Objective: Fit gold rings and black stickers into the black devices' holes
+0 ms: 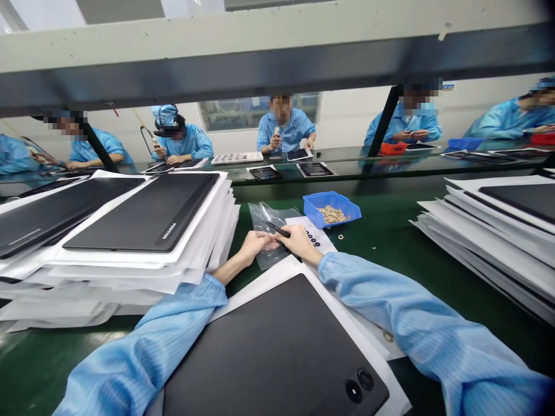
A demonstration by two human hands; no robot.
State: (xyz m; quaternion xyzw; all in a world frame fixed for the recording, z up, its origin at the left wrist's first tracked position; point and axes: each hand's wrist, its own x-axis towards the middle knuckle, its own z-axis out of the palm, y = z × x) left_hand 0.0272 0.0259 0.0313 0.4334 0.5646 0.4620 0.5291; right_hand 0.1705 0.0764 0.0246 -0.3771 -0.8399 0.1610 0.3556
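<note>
The person's right hand [301,242] pinches a slim black stylus-shaped piece [277,229] between thumb and fingers, just beyond the far edge of a black tablet [269,346] that lies on a white sheet [255,294] on the green desk [390,289]. The left hand [255,245] comes in from the other side, its fingers extended close to the end of the piece; whether they grip it cannot be told from this view. Working with both hands close together suits so thin a piece, since a short, firm pinch steadies it better than a loose hold. Just past the tablet, under the hands, lies a clear plastic bag [265,254], with a printed white card [314,237] beside it. Farther beyond the tablet, a blue plastic bin [332,205] holds small tan parts [332,215], and a left stack of tablets [151,214] and a right stack of tablets [511,202] flank it.
</note>
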